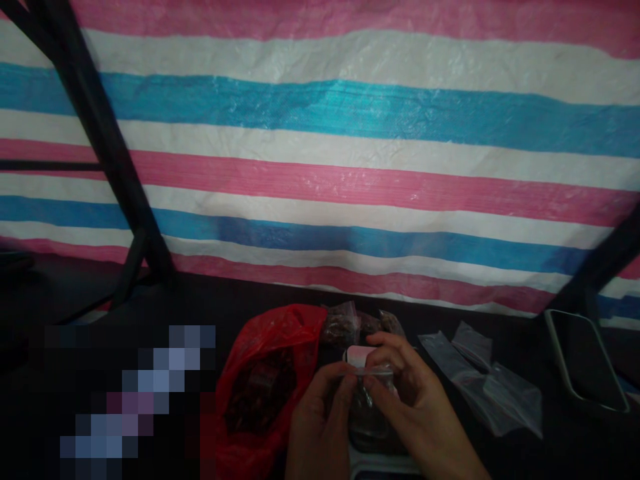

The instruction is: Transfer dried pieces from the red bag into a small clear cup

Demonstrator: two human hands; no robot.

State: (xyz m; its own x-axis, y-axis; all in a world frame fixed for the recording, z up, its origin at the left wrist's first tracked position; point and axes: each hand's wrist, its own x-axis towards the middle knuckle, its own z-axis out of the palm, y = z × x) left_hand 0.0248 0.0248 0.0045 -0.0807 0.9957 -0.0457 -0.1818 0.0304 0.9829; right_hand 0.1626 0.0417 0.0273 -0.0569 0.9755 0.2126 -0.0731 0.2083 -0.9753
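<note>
At the near middle of the dark worktop, both hands meet over a small clear bag with dark contents. The left hand comes in from the near side, its thumb and fingers pinched on the bag's top edge; the right hand curls over from the right and pinches the same edge a little farther along. That two-handed pinch along the mouth looks suited to pressing or parting a seal strip, though I cannot tell which. The bag rests upright on what seems to be a small pale scale, whose rim shows just below the hands, which would explain why it is held steady there rather than lifted. A pale pink tag-like piece shows just behind the fingertips.

Just left of the hands, touching or nearly touching the left wrist, lies an open red plastic bag with dark lumps inside, its mouth turned toward the hands. Behind them sit filled clear packets. To the right, apart from the hands, lie empty clear bags, and farther right a phone lies face up. A striped tarp hangs behind.
</note>
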